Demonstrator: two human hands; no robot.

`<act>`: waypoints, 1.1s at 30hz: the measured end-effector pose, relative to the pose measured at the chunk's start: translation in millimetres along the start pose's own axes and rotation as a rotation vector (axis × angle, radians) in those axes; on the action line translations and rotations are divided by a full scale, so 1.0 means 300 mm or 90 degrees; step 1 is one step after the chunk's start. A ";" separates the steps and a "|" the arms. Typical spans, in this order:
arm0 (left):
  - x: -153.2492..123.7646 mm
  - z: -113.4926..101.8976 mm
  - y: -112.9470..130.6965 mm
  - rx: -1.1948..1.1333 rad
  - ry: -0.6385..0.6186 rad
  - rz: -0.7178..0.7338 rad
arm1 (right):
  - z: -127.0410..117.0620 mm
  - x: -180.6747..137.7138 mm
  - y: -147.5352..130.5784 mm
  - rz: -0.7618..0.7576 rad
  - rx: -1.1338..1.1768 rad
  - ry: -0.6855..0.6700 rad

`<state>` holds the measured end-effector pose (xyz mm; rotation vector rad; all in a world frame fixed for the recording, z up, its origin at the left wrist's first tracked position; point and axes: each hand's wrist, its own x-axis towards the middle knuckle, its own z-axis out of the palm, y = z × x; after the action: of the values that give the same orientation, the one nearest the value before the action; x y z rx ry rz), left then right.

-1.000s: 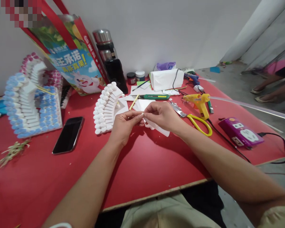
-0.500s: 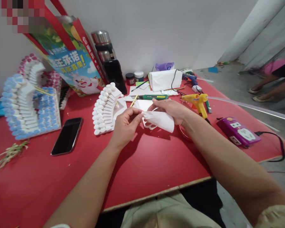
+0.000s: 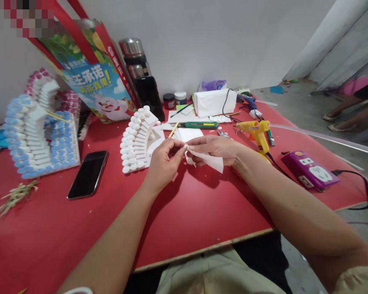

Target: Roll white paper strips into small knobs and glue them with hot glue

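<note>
A thin white sheet (image 3: 209,160), paper or tissue, hangs between my two hands above the red table (image 3: 196,220). My left hand (image 3: 168,159) pinches its gathered, twisted end between thumb and fingertips. Against that same end close the fingers of my right hand (image 3: 216,146), and the loose part droops below them. Behind my hands lies a white paper stack (image 3: 188,133). Just left of my left hand stands a curved white model (image 3: 135,143) edged with rounded white pieces. A green utility knife (image 3: 200,125) rests beyond the stack.
A yellow glue gun (image 3: 256,130) and a purple power strip (image 3: 309,170) sit on the right. At left are a phone (image 3: 88,173) and a blue-and-white model (image 3: 39,139). A shopping bag (image 3: 95,77) and thermos (image 3: 133,57) stand behind. A person's legs (image 3: 352,108) show far right.
My right fingers have moved in to the twisted end beside my left fingertips. The sheet's loose part now looks narrower and hangs lower. The view has shifted slightly.
</note>
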<state>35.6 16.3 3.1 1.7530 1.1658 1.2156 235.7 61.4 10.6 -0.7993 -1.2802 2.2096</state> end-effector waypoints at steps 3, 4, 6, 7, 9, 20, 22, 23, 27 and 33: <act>-0.002 0.001 -0.002 -0.018 0.003 -0.048 | 0.001 0.002 0.005 -0.009 -0.041 0.032; -0.004 0.002 -0.003 -0.021 0.005 -0.057 | 0.003 0.001 0.006 -0.018 -0.051 0.045; -0.007 0.006 -0.002 -0.022 0.005 -0.067 | 0.009 -0.003 0.004 -0.032 -0.070 0.065; -0.008 0.008 -0.001 -0.021 0.004 -0.070 | 0.012 -0.005 0.002 -0.034 -0.076 0.074; -0.011 0.010 0.002 -0.017 0.000 -0.075 | 0.017 -0.011 -0.006 -0.022 -0.079 0.094; 0.006 -0.017 -0.013 -0.045 0.011 -0.076 | 0.001 -0.037 -0.042 0.034 -0.183 0.072; 0.007 -0.019 -0.013 -0.032 0.017 -0.070 | -0.011 -0.039 -0.041 0.022 -0.235 0.077; 0.007 -0.020 -0.012 -0.016 0.020 -0.063 | -0.018 -0.041 -0.042 0.013 -0.261 0.077; 0.003 -0.021 0.003 0.088 0.023 0.011 | -0.032 -0.053 -0.054 -0.088 -0.260 0.084; -0.003 -0.014 0.018 0.188 -0.005 0.097 | 0.022 -0.026 -0.026 -0.121 -0.145 0.165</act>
<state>33.0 13.7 9.0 2.0954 1.2786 1.1685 237.5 56.0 22.1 -0.9694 -1.4260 1.7701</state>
